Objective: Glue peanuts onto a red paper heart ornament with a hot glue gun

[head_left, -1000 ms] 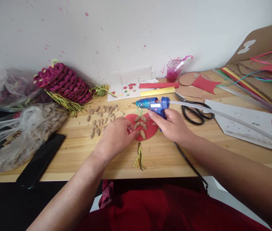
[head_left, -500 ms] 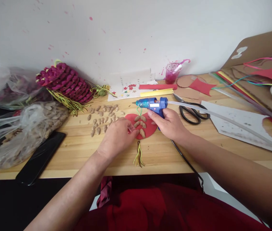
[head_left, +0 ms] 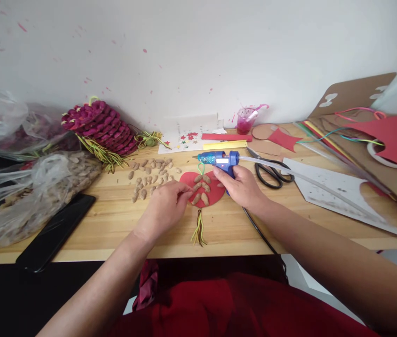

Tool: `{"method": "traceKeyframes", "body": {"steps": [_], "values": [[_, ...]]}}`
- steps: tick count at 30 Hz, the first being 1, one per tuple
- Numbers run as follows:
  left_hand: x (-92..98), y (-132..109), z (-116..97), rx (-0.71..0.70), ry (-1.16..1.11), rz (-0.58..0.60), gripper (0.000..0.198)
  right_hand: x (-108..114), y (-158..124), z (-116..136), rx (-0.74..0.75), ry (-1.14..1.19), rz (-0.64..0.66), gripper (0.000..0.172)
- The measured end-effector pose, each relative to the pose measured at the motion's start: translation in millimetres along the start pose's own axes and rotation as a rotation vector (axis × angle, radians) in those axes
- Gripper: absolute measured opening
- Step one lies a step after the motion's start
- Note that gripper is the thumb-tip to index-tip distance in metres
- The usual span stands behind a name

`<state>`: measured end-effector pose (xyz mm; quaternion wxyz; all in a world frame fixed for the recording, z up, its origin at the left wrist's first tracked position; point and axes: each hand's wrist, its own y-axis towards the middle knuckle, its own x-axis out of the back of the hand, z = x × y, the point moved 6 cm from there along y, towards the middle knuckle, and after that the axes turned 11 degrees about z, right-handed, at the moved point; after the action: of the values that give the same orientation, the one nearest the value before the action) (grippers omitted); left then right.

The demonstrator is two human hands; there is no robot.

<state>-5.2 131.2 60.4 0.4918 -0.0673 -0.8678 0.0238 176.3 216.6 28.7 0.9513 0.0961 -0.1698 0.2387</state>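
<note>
My left hand (head_left: 168, 205) is closed, its thumb and fingertips together at the left edge of a red paper disc (head_left: 185, 180). Whether anything small is pinched there I cannot make out. Several peanuts (head_left: 205, 186) sit in slanted pairs down the disc's middle. A green loop (head_left: 201, 167) tops the disc and a yellow-and-dark yarn tassel (head_left: 198, 229) hangs at its bottom. My right hand (head_left: 242, 187) is wrapped round a blue glue gun (head_left: 221, 160), held over the disc's upper right with its nozzle pointing left. A long clear glue stick (head_left: 310, 180) trails from its back.
Loose peanuts (head_left: 149, 175) lie left of the disc, beside a bag of peanuts (head_left: 72, 175) and a black phone (head_left: 56, 231). Behind are purple tasselled discs (head_left: 103, 126), a star sheet (head_left: 180, 140) and a cup of pink liquid (head_left: 245, 120). Scissors (head_left: 271, 175) lie at right.
My left hand has drawn back leftward, uncovering a peanut at the disc's lower left. The glue gun stays in my right hand. The whole view has shifted slightly.
</note>
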Motion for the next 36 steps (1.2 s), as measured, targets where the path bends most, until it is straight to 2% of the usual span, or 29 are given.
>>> {"method": "traceKeyframes", "body": {"steps": [4, 7, 10, 17, 25, 30, 36], "values": [[-1.7, -17.8, -2.1, -0.184, -0.084, -0.148, 0.031, -0.1, 0.1, -2.3, -0.01, 0.009, -0.004, 0.039], [-12.4, -30.2, -9.8, -0.317, 0.047, -0.265, 0.04, -1.3, 0.6, -4.4, -0.008, 0.042, 0.013, 0.039], [-24.7, -37.0, -19.6, -0.363, 0.249, -0.316, 0.044, -1.8, 0.9, -5.7, -0.007, 0.05, 0.015, 0.039], [-37.2, -39.8, -39.6, -0.277, 0.601, -0.275, 0.036, -0.2, 0.9, -6.1, -0.044, 0.03, -0.01, 0.041], [-43.9, -38.4, -48.2, -0.319, 0.761, -0.225, 0.037, -0.6, -0.2, -3.6, -0.019, 0.032, -0.01, 0.04], [-52.1, -37.9, -53.1, -0.288, 0.877, -0.179, 0.043, -0.5, 0.1, -6.1, -0.041, 0.014, -0.016, 0.043], [-56.4, -39.3, -56.0, -0.296, 0.908, -0.206, 0.043, -0.1, 0.3, -8.1, -0.028, 0.021, -0.025, 0.044]]}}
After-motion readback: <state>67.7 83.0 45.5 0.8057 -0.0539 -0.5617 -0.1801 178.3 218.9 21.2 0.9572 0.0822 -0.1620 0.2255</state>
